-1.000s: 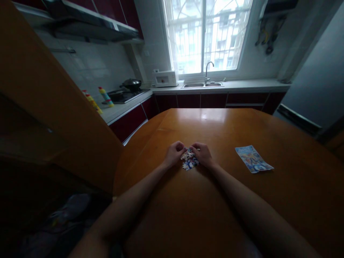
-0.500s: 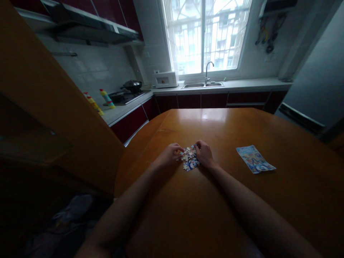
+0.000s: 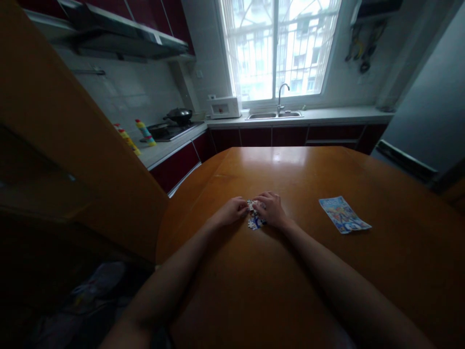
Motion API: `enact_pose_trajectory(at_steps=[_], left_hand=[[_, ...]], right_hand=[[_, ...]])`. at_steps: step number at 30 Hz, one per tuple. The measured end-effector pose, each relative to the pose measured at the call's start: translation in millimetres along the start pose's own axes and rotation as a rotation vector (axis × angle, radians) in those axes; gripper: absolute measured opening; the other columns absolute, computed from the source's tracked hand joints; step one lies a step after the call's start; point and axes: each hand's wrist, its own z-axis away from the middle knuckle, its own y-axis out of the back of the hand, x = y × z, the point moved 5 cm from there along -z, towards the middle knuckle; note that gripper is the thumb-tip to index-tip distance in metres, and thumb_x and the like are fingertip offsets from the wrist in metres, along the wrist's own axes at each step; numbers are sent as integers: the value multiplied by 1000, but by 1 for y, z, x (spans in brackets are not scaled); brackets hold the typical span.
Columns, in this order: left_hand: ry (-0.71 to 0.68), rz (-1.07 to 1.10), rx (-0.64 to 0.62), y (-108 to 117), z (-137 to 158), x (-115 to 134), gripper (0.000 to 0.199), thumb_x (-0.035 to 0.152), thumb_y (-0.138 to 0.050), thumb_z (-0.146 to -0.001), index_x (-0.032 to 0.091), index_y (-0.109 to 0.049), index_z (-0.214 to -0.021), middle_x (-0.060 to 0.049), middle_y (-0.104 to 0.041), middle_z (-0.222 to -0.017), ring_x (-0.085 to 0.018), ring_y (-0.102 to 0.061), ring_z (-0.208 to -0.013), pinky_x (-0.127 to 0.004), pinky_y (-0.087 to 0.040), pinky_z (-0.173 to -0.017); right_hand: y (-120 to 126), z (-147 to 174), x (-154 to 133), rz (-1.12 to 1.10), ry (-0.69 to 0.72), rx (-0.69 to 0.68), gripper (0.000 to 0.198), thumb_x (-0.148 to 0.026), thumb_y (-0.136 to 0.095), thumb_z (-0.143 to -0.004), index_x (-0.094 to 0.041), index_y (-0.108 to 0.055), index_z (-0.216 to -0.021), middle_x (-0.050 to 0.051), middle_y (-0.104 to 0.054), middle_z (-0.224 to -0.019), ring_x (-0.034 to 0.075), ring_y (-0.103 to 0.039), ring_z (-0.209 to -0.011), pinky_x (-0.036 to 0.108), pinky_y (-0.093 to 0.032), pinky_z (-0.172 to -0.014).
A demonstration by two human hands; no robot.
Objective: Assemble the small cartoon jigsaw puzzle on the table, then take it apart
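Observation:
A small heap of loose jigsaw puzzle pieces (image 3: 251, 205) lies on the wooden table, some showing pale sides. Just below it, a joined section of the puzzle (image 3: 255, 223) shows a blue and white picture. My left hand (image 3: 234, 210) is closed at the heap's left edge, fingers curled in; anything inside them is hidden. Over the heap's right side, my right hand (image 3: 271, 209) bends its thumb and fingers around some pieces and covers part of the joined section.
A colourful printed sheet (image 3: 344, 215) lies to the right on the brown table (image 3: 276, 276). Beyond the table's far edge stand a counter with a sink (image 3: 262, 116), a microwave (image 3: 224, 107) and a stove with a wok (image 3: 179, 115). A wooden panel (image 3: 83, 131) rises at left.
My right hand has moved left over the heap and now hides more of the pieces. My left hand's fingers have curled in at the heap's edge. The printed sheet stays put.

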Motion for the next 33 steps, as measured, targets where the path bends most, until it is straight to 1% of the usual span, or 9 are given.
enact_pose_trajectory(at_steps=[3,8,13,15,18,20,24,28,33], left_hand=[[18,12,56,-3,-2,-1,19,30,-65,-86,16,-71,-75,-2,-60,-73,-15,-54,-67,-25,-43,-66],[71,62,113,-2,-6,-3,30,36,-53,-95,15,-73,-90,-4,-69,-77,-16,-60,-68,-25,-47,-64],[79,6,177,6,-7,-13,27,31,-57,-94,14,-77,-96,-11,-72,-92,-22,-65,-85,-34,-51,-81],[48,-29,169,5,-5,-13,22,30,-66,-89,18,-79,-103,-11,-72,-104,-24,-63,-97,-38,-48,-92],[-6,-65,107,-3,-2,-7,32,30,-81,-77,28,-79,-110,-7,-71,-110,-26,-61,-104,-39,-45,-99],[-21,-81,81,-8,-1,-3,33,31,-85,-75,31,-80,-107,-6,-71,-105,-25,-60,-102,-38,-45,-97],[-13,-86,80,-12,-3,1,14,27,-78,-82,26,-81,-96,-6,-69,-91,-23,-60,-90,-34,-46,-86],[11,-58,102,-11,-4,0,10,27,-72,-87,20,-77,-90,-5,-67,-84,-21,-60,-80,-32,-47,-79],[13,18,89,-13,-4,-2,19,28,-78,-81,19,-76,-97,-4,-67,-87,-19,-62,-78,-28,-49,-76]], right_hand=[[-3,2,-9,-2,101,-81,10,-30,-70,-91,-26,-77,-97,5,-75,-101,24,-59,-106,41,-29,-99],[4,-3,-7,3,21,-5,16,-22,-65,-94,-23,-74,-80,4,-75,-86,21,-60,-93,37,-31,-96],[9,-3,4,85,-96,45,18,-21,-57,-97,-21,-75,-96,9,-74,-101,25,-60,-102,38,-35,-92],[8,0,7,112,-126,24,19,-22,-58,-96,-21,-75,-104,10,-72,-108,27,-59,-107,38,-36,-92],[4,3,2,118,-76,-30,19,-28,-62,-94,-22,-74,-108,10,-71,-113,28,-57,-111,40,-35,-94],[3,4,0,123,-79,-46,19,-23,-60,-94,-22,-75,-106,11,-71,-111,27,-57,-110,40,-36,-94],[9,2,9,125,-200,11,27,-10,-52,-90,-20,-76,-102,12,-71,-108,27,-59,-108,39,-37,-91],[15,2,21,104,-277,76,26,-11,-52,-91,-20,-76,-96,11,-72,-105,27,-60,-105,38,-38,-91],[5,5,9,75,-56,-76,18,-31,-66,-93,-24,-76,-105,9,-71,-111,26,-58,-109,39,-37,-94]])
